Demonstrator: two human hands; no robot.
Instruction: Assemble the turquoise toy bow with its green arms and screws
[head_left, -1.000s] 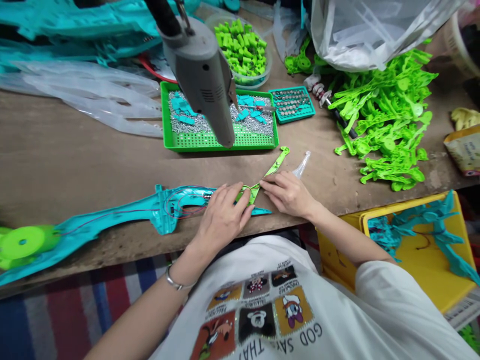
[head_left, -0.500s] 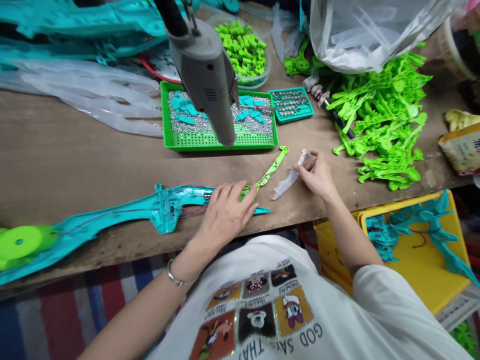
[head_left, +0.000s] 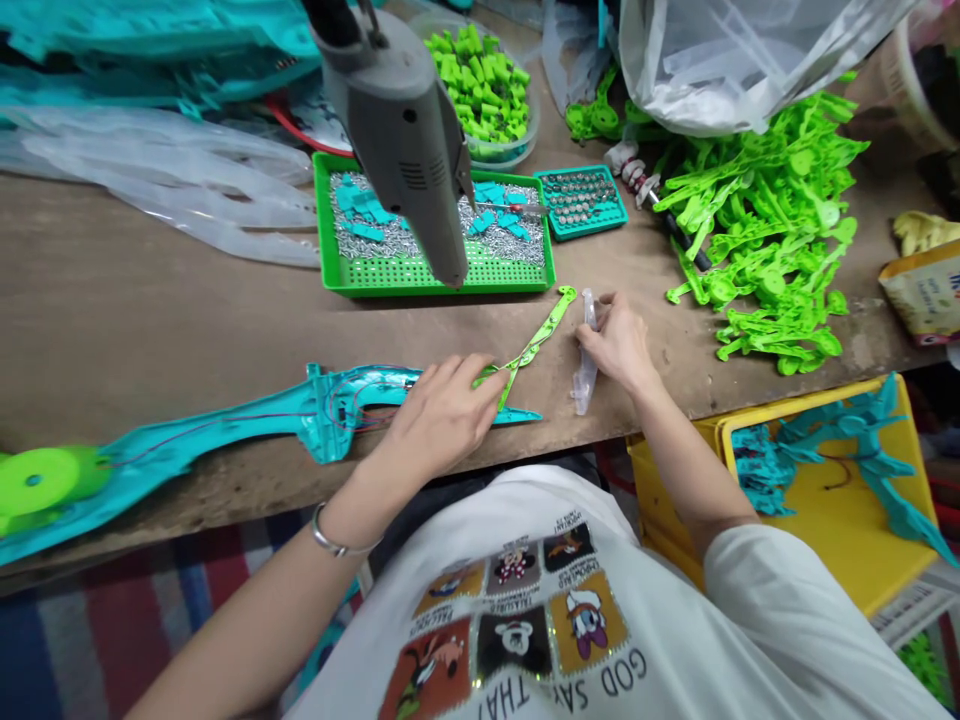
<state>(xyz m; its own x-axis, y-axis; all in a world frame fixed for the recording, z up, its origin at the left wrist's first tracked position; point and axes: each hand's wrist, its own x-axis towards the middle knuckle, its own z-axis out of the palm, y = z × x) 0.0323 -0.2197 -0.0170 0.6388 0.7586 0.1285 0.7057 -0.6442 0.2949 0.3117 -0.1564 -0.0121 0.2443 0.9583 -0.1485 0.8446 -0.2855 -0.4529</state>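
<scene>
A long teal plastic sword half point(head_left: 225, 430) with thin red wires lies along the near edge of the wooden table point(head_left: 150, 310). My left hand point(head_left: 442, 410) rests on its right end, fingers pinching a thin green strip point(head_left: 536, 335) that slants up to the right. My right hand point(head_left: 619, 340) is closed on a clear plastic piece point(head_left: 583, 372), held nearly upright just right of the strip. A grey electric screwdriver point(head_left: 409, 140) hangs above the table.
A green tray point(head_left: 435, 275) of screws and small teal parts stands behind, with a small teal tray point(head_left: 585, 200) and a bowl of green pieces point(head_left: 484, 90). A heap of green parts point(head_left: 765, 220) lies right. A yellow crate point(head_left: 832, 500) holds teal parts.
My right hand left the green strip, reached right, picked up the clear plastic piece and brought it back beside the strip. My left hand stayed on the sword half.
</scene>
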